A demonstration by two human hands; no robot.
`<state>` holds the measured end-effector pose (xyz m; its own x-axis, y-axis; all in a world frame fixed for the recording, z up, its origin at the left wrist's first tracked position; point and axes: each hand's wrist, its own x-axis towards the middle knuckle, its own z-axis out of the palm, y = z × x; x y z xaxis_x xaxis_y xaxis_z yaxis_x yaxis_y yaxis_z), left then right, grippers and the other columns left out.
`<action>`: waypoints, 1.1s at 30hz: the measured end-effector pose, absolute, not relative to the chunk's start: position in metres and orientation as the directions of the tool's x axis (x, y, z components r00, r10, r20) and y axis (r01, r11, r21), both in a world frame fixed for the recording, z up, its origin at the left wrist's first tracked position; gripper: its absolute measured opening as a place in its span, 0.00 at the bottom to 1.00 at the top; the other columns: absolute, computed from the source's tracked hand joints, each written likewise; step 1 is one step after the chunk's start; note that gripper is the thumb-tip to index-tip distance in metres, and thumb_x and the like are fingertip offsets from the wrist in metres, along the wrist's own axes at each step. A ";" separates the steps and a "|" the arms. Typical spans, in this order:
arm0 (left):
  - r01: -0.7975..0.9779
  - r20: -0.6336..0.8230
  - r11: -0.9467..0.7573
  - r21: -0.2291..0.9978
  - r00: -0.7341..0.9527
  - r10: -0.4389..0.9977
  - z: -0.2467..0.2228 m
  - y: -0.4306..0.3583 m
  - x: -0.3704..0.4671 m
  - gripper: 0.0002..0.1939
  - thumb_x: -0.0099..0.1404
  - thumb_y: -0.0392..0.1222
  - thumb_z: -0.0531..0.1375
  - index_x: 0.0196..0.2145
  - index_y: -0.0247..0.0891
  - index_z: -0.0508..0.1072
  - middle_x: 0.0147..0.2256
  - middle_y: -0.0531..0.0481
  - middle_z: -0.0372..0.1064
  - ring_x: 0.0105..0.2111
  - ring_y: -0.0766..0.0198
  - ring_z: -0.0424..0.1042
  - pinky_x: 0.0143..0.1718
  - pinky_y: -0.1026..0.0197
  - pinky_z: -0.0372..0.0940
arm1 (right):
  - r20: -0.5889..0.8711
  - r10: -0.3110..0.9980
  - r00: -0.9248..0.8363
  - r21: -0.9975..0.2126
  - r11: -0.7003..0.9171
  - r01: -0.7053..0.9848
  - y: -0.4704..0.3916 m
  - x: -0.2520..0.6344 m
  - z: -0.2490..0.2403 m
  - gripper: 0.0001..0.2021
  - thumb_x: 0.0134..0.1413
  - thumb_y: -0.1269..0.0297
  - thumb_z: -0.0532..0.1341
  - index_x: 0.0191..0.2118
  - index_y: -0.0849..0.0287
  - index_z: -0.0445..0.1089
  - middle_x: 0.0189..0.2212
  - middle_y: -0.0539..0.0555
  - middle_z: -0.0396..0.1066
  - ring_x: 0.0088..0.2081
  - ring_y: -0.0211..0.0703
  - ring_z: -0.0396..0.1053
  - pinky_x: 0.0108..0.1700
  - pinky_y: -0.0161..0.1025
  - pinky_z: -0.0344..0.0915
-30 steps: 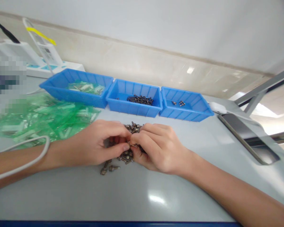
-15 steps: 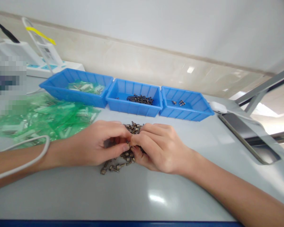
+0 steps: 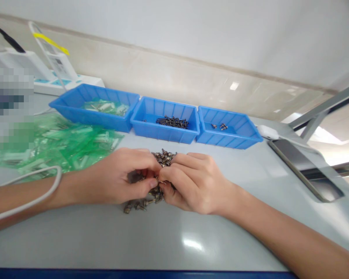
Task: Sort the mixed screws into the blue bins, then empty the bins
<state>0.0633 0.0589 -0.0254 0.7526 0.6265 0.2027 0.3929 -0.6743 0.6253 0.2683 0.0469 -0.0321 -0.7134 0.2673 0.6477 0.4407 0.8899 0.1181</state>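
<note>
Screws [image 3: 165,158] in the head view lie heaped on the smooth grey bench [image 3: 133,240], between both hands and partly covered by them. The right hand [image 3: 163,182] pinches a small, mostly hidden metal piece [image 3: 164,182], while the left hand [image 3: 155,176] curls up against it, whether gripping anything I cannot tell. Thick-headed and thin-shanked, the brownish screws sit before ribbed blue plastic bins [image 3: 165,134] and crinkled translucent green bags [image 3: 66,145].

A grey tabletop [image 3: 163,240] with a blue front edge carries a heap of metal screws [image 3: 164,158] near its middle; green plastic bags [image 3: 75,143] lie to the left, three blue bins [image 3: 163,132] stand side by side farther back, and a dark-screened phone [image 3: 305,170] lies at the right, near a small white object [image 3: 267,132]
</note>
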 end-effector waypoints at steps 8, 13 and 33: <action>0.422 0.169 -0.664 0.617 0.754 0.635 -0.024 0.058 0.064 0.06 0.61 0.36 0.54 0.29 0.38 0.70 0.25 0.56 0.65 0.25 0.70 0.63 0.27 0.69 0.57 | 0.647 0.262 -0.716 0.124 0.890 0.438 0.046 0.269 -0.033 0.08 0.59 0.70 0.53 0.28 0.60 0.63 0.19 0.48 0.64 0.24 0.36 0.58 0.24 0.37 0.50; 0.423 0.183 -0.683 0.595 0.756 0.628 -0.023 0.058 0.063 0.06 0.61 0.37 0.54 0.27 0.37 0.69 0.23 0.55 0.63 0.24 0.70 0.62 0.25 0.68 0.56 | 0.619 0.257 -0.742 0.149 0.889 0.433 0.046 0.267 -0.032 0.06 0.58 0.70 0.56 0.29 0.62 0.64 0.21 0.48 0.64 0.25 0.37 0.58 0.25 0.38 0.48; 0.411 0.186 -0.688 0.598 0.764 0.618 -0.025 0.059 0.063 0.06 0.61 0.37 0.54 0.28 0.38 0.69 0.24 0.55 0.63 0.24 0.70 0.62 0.26 0.68 0.56 | 0.594 0.231 -0.771 0.213 0.879 0.427 0.044 0.270 -0.027 0.08 0.59 0.72 0.55 0.28 0.62 0.64 0.20 0.49 0.65 0.25 0.37 0.59 0.25 0.38 0.49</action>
<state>0.0629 0.0591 -0.0248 0.7635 0.6184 0.1861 0.4112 -0.6878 0.5982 0.2698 0.0439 -0.0272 -0.7709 0.2309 0.5936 0.4271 0.8788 0.2128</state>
